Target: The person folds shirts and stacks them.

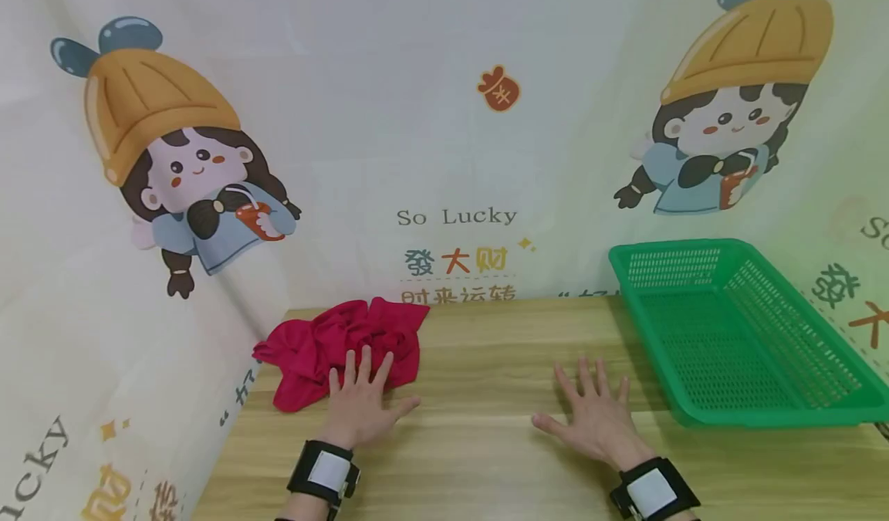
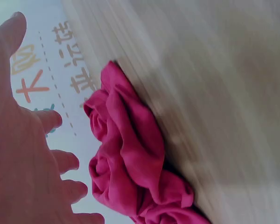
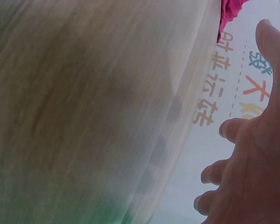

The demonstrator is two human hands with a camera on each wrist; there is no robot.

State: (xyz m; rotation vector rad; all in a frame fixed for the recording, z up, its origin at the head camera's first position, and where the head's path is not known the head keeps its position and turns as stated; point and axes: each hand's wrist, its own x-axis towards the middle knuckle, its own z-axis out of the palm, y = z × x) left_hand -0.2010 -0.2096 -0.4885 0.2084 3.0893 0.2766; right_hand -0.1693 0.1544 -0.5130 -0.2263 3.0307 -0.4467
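Left hand (image 1: 361,413) has hold of nothing: fingers spread, thumb stuck out sideways, palm down. In the head view its fingertips overlap the near edge of the red cloth (image 1: 319,347), but the left wrist view shows a gap between fingers and cloth, so I'd say it's hovering, not touching. The cloth lies just ahead of those fingers and a bit to the left, in a crumpled heap whose longer direction slants from near left to far right, with one corner poking out at the far right end. Left hand is easily the nearer one, and I can't spot anything between it and the cloth. Behind the heap, the printed backdrop (image 1: 556,50) comes down at the back edge of the wooden table (image 1: 479,428), so there's not much room on that far side.

Moving right, bare wood separates the two hands. Right hand (image 1: 597,421) is spread wide too, thumb pointing inward, nothing in it, and well apart from the cloth. Just right of it sits the green basket (image 1: 785,414), its long side angling from back left to front right.
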